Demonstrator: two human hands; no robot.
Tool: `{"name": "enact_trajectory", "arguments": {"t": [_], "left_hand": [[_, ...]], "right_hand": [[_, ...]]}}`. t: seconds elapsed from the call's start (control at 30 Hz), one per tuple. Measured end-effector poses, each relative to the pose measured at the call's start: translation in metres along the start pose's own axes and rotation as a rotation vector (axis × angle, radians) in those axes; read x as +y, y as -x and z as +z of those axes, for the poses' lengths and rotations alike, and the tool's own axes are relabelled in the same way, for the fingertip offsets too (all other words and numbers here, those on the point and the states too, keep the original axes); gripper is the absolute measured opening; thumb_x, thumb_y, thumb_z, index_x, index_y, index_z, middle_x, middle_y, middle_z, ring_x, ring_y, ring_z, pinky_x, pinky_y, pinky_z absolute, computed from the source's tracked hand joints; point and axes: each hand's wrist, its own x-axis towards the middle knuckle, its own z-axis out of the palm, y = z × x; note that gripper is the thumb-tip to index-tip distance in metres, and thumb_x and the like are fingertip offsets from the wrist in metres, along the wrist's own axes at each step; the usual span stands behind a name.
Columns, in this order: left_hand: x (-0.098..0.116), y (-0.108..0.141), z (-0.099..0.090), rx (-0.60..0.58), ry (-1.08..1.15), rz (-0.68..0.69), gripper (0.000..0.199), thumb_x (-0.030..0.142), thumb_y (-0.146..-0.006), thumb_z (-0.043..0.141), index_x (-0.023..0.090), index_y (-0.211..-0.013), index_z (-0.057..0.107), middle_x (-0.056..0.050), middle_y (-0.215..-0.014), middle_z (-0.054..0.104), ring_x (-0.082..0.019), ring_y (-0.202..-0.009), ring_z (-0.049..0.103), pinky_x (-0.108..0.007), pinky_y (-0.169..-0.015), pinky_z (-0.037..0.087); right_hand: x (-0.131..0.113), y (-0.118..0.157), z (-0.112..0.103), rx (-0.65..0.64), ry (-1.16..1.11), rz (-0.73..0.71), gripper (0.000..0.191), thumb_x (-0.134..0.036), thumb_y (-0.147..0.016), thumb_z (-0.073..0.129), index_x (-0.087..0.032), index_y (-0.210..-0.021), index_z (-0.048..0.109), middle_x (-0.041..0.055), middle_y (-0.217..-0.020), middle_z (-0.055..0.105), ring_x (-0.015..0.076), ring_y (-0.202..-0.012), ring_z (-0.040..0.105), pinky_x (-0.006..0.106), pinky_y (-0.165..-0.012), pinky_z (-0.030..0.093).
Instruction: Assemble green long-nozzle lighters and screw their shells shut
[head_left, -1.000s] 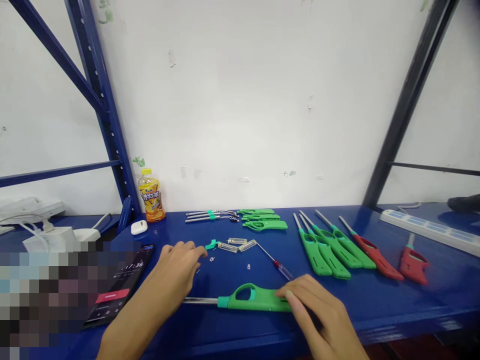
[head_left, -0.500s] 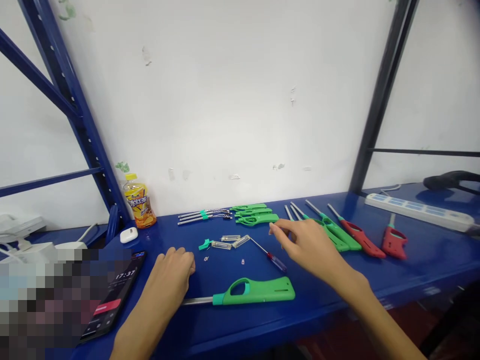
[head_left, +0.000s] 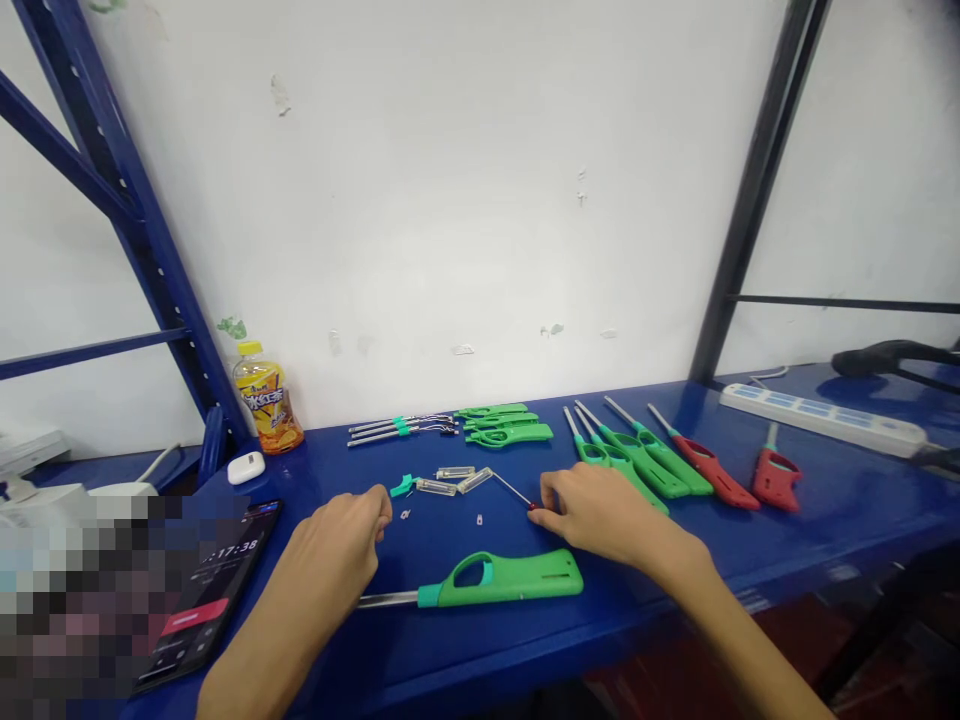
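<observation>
My right hand point(head_left: 592, 510) is closed round the handle of a screwdriver point(head_left: 514, 490); its thin shaft points up and left, and most of the handle is hidden. My left hand point(head_left: 345, 535) rests with fingers curled in, and no object shows in them. Its wrist side covers the tip of a green long-nosed gas lighter point(head_left: 517, 580) lying flat in front of me. Beyond the hands lie several clear fuel tanks point(head_left: 436, 487), a teal trigger piece point(head_left: 403, 486), and small clear parts point(head_left: 480, 519).
Metal lighter tubes point(head_left: 397, 430) and green handle shells point(head_left: 510, 434) lie at the back. More green lighters point(head_left: 652, 465) and red ones point(head_left: 712, 470) are on the right, before a power strip point(head_left: 825, 418). A phone point(head_left: 210, 600), earbud case point(head_left: 246, 467) and drink bottle point(head_left: 268, 405) stand left.
My right hand has come down toward me and taken hold of the screwdriver's handle. The left hand stays curled near the lighter's tube; the view has shifted slightly.
</observation>
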Motion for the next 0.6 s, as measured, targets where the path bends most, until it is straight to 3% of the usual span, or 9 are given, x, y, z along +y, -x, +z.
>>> {"name": "enact_trajectory", "arguments": {"t": [0.2,0.27,0.37,0.43,0.6], "left_hand": [[0.005,-0.007,0.006,0.117,0.132,0.009,0.038,0.025,-0.105,0.037,0.019,-0.118,0.071,-0.014,-0.117,0.076,-0.032,-0.113,0.069,-0.038,-0.089,0.049],[0.009,-0.008,0.006,0.158,0.281,0.068,0.037,0.028,-0.105,0.04,0.02,-0.119,0.073,-0.011,-0.118,0.077,-0.029,-0.111,0.07,-0.037,-0.093,0.05],[0.016,-0.007,0.001,0.138,0.727,0.141,0.03,0.039,-0.1,0.053,0.021,-0.101,0.077,-0.007,-0.096,0.078,-0.023,-0.082,0.07,-0.031,-0.074,0.052],[0.022,-0.006,-0.003,0.08,1.006,0.122,0.03,0.046,-0.095,0.061,0.02,-0.095,0.076,-0.005,-0.084,0.075,-0.018,-0.064,0.063,-0.026,-0.055,0.045],[0.028,-0.004,-0.006,0.035,1.376,0.053,0.04,0.053,-0.085,0.077,0.015,-0.098,0.075,-0.007,-0.085,0.075,-0.012,-0.054,0.056,-0.021,-0.042,0.031]], "right_hand": [[0.01,0.009,-0.013,0.017,-0.012,-0.003,0.021,-0.031,-0.098,0.062,-0.022,-0.082,0.07,0.0043,-0.074,0.074,0.0235,-0.071,0.071,0.031,-0.059,0.036],[0.015,0.014,-0.022,0.044,-0.072,-0.013,0.019,-0.036,-0.1,0.062,-0.023,-0.088,0.07,0.0026,-0.078,0.076,0.0219,-0.071,0.071,0.03,-0.059,0.039],[0.014,0.022,-0.04,0.158,-0.276,-0.045,0.018,-0.042,-0.098,0.067,-0.026,-0.091,0.072,-0.0013,-0.076,0.077,0.0201,-0.069,0.072,0.028,-0.058,0.045],[0.008,0.028,-0.051,0.284,-0.397,-0.068,0.017,-0.043,-0.096,0.071,-0.028,-0.09,0.074,-0.0032,-0.076,0.077,0.0178,-0.064,0.071,0.027,-0.056,0.048],[-0.011,0.038,-0.064,0.563,-0.641,-0.1,0.021,-0.043,-0.096,0.072,-0.025,-0.086,0.075,-0.0025,-0.068,0.072,0.0134,-0.05,0.063,0.025,-0.048,0.047]]}}
